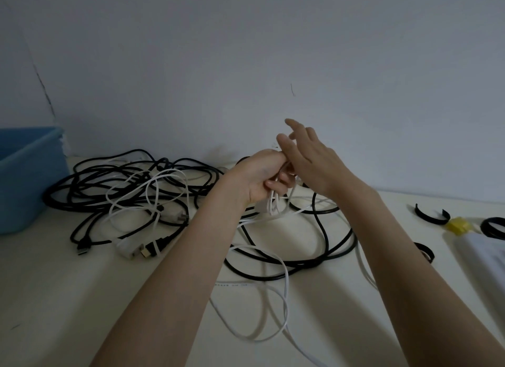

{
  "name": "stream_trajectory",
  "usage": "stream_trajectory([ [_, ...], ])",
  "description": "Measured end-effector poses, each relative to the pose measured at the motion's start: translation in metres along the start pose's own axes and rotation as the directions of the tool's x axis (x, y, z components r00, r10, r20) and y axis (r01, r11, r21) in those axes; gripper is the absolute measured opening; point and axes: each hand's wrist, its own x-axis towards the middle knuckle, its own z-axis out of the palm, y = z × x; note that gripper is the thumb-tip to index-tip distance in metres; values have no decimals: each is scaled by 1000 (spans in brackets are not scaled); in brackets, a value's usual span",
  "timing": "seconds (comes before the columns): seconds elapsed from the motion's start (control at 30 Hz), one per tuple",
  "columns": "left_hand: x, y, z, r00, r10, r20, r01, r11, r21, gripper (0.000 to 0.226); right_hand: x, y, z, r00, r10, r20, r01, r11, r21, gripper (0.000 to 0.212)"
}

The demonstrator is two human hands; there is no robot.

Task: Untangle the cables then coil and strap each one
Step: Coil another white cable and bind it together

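White cable, its printed lettering unreadable, is gripped by left hand; right hand spread.

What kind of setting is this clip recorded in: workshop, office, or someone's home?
Probably a plain room at home or a small office, not a workshop. A pale table stands against a bare painted wall, with a blue plastic bin at its left end and loose household cables piled on it.

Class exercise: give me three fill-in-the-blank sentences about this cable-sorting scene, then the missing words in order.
1. The left hand grips a small bundle of ____ cable.
2. The right hand has its fingers ____.
3. The tub at the table's left edge is ____ in colour.

Missing words: white; straight; blue
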Motion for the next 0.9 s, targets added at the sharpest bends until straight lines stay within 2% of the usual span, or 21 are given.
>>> stream_trajectory([
  [0.13,-1,-1,1,997,46,-56,-38,989,141,25,-1,-1,-1,998,-40,-44,39,999,-25,55],
  [0.2,-1,-3,4,995,64,-70,-52,986,159,27,-1,-2,-4,999,-34,-39,35,999,30,55],
  [0.37,6,-12,18,985,134,-104,-131,991,35,35,-2,-9,-2,999,-50,-9,51,994,92,53],
  [0.47,8,-11,17,966,175,-190,-185,982,-34,36,-1,-11,2,999,-44,-16,45,991,124,53],
  [0.57,11,-1,-3,941,161,-299,-218,961,-168,29,1,-6,0,998,-34,53,21,972,232,58],
  [0.6,9,4,-10,932,170,-320,-249,942,-225,27,1,-2,-3,995,-37,88,16,973,229,57],
  [0.67,5,11,-25,923,193,-333,-318,869,-378,29,1,4,-11,986,-61,153,18,963,269,43],
  [0.7,2,14,-31,922,207,-326,-347,815,-464,30,0,6,-16,980,-76,183,11,942,335,36],
  [0.77,-2,20,-41,923,249,-294,-384,660,-646,32,-6,8,-22,962,-116,248,-25,865,501,35],
  [0.83,-4,25,-49,939,274,-208,-321,483,-814,40,-9,6,-23,927,-168,336,-66,807,587,41],
  [0.87,-4,26,-51,948,279,-153,-271,456,-848,41,-11,4,-21,892,-197,408,-86,811,579,43],
  [0.9,-5,27,-52,953,285,-107,-239,482,-843,38,-13,1,-18,839,-217,499,-110,831,545,46],
])
